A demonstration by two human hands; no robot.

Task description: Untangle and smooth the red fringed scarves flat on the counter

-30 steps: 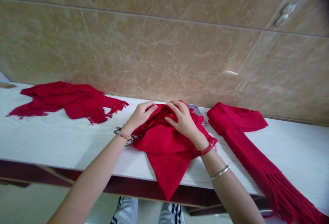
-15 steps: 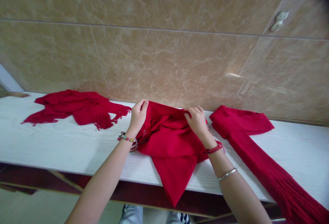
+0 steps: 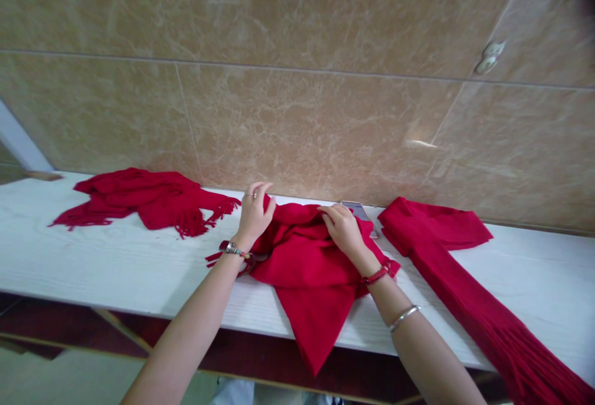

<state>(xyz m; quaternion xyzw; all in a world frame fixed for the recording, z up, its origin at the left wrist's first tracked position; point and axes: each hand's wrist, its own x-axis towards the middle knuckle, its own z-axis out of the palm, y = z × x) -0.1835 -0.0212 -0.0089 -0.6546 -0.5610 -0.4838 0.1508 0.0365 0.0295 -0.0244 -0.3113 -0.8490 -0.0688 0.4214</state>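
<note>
A red scarf [image 3: 307, 262] lies bunched in the middle of the white shelf top, with a pointed end hanging over the front edge. At its upper left corner is my left hand [image 3: 255, 219], thumb and fingers apart, against the cloth. My right hand [image 3: 343, 229] has its fingers curled on the scarf's upper edge at the right; the fingertips are partly hidden by the cloth. Fringe shows beside my left wrist. Behind my right hand, a phone [image 3: 357, 210] lies partly covered by the scarf.
A second red fringed scarf [image 3: 149, 197] lies crumpled at the left. Another red scarf [image 3: 446, 268], folded lengthwise, stretches past the front edge at the right. A tan marbled wall [image 3: 297, 126] closes off the back of the white shelf top [image 3: 116, 268].
The scarf's upper edge, stretched between both hands before, has sunk and gone slack. My left fingers have opened. My right hand has moved slightly left and down, and the phone has come into view.
</note>
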